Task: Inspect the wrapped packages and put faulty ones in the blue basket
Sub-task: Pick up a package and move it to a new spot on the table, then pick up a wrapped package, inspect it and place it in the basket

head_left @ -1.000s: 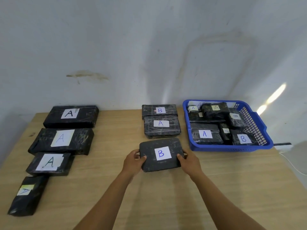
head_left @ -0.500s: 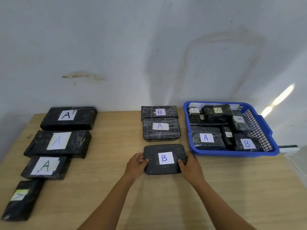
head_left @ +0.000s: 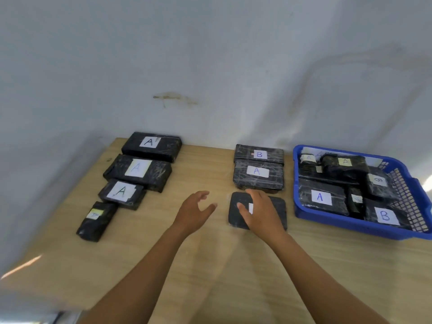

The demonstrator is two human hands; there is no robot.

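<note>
The package (head_left: 278, 206) is pressed beneath the flat, unclenched right hand (head_left: 258, 212), long axis crosswise. The blue basket (head_left: 339, 223) is found just rightward. The left hand (head_left: 195, 209) is held released, empty.

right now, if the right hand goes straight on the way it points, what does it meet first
Probably the middle column's A package, just beyond the fingertips of the right hand; depth is unclear.
</note>
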